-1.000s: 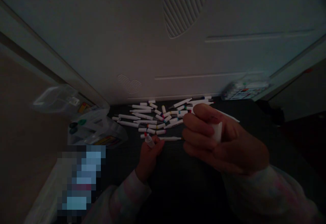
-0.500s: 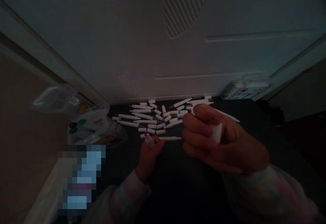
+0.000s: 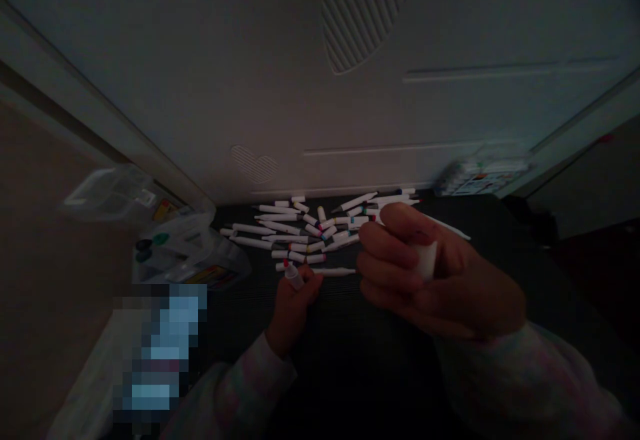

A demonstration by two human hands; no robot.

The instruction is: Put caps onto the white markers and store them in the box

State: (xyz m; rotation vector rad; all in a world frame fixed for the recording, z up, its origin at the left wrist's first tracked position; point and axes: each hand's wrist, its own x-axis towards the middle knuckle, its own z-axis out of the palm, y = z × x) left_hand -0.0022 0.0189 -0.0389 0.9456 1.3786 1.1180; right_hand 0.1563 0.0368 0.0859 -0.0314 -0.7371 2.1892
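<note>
My left hand (image 3: pixel 295 303) is closed round an uncapped white marker (image 3: pixel 295 279), whose red tip points up. Raised closer to the camera, my right hand (image 3: pixel 440 280) has its fingers curled round a small white piece (image 3: pixel 427 260) that looks like a marker cap; most of it is hidden by the fingers. Beyond both hands, several white markers (image 3: pixel 280 217) and loose caps with coloured bands (image 3: pixel 315 259) lie scattered on the dark table (image 3: pixel 350 333). One white marker (image 3: pixel 335 272) lies just right of my left hand.
At the left stands a clear plastic case (image 3: pixel 185 253) with its lid (image 3: pixel 110 193) up and a few dark-ended markers inside. Another clear case (image 3: pixel 485 173) rests at the back right. A white panel with heart reliefs (image 3: pixel 363 17) rises behind the table. A blurred-out bright patch (image 3: pixel 165 347) is at lower left.
</note>
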